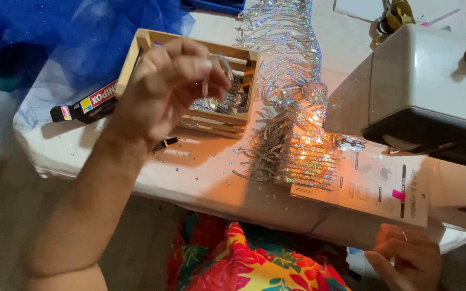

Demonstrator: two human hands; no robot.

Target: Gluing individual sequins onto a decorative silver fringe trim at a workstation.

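Over the left half of the desk (206,178) hangs the left hand (168,86), raised above a small wooden crate (136,51), its fingertips pinched shut on a thin silvery strip (205,86) of sequin trim. By the look of it the strip weighs almost nothing and is limp and a little slick, so it would likely slide or kink if squeezed hard; a light pinch near one end, as now, seems the safest hold. More glittering bits lie inside the crate, which stands well in from the desk's near edge.

Just left of the crate, touching or nearly touching its wall, lies a black glue tube (84,105) with a red, white and yellow label, pointing toward the left edge. Blue netting (55,32) covers the far left corner.

Right of the crate a long band of holographic fringe (287,64) runs from the far edge toward the near one, its lower end resting on a white printed card (373,188) with small pictograms and a pink sticker. A white machine (422,81) stands at the far right.

Below the near right edge, the right hand (405,258) sits loosely curled; whether it holds anything I cannot tell.
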